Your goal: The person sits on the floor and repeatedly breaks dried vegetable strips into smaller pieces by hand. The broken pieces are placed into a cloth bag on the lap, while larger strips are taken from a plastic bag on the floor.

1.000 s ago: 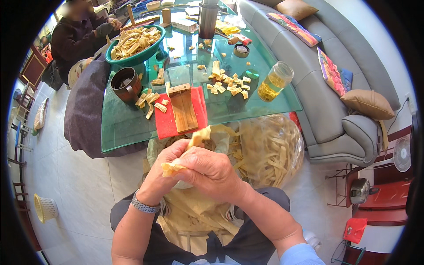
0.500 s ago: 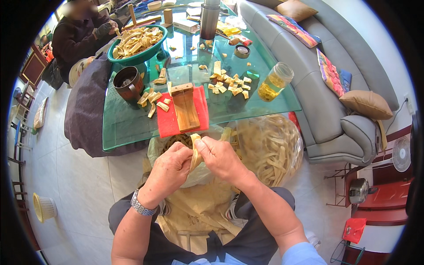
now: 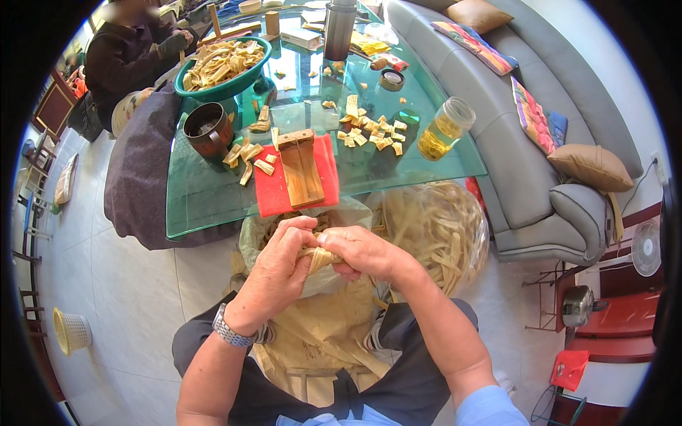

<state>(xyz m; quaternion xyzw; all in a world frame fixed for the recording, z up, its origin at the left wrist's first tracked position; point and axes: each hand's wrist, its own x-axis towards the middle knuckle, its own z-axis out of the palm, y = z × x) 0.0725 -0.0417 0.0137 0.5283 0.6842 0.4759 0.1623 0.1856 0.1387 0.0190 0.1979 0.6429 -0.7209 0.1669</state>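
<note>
Over my lap, just off the near edge of the glass table (image 3: 213, 202), both hands grip one pale yellow, flat dried strip (image 3: 321, 260). My left hand (image 3: 283, 261), with a watch on its wrist, is closed on the strip's left part. From the other side my right hand (image 3: 364, 250) pinches it, the thumb pressing on top. The strip looks folded over between the two; my fingers hide its ends. On the table ahead, a wooden stand (image 3: 302, 174) with a raised block at its far end rests on a red cloth (image 3: 268, 192).
Short cut pieces (image 3: 373, 131) lie right of the stand, beside a glass jar (image 3: 444, 131). A dark mug (image 3: 207, 135) stands left. Farther back are a green basin (image 3: 249, 82) of strips and another person (image 3: 124, 64). Bags of strips (image 3: 440, 241) stand below the table edge.
The strip has gone from upright to lying across, folded between my hands. My left fingers have lifted over it and my right hand has turned. The other person's hands have dropped slightly.
</note>
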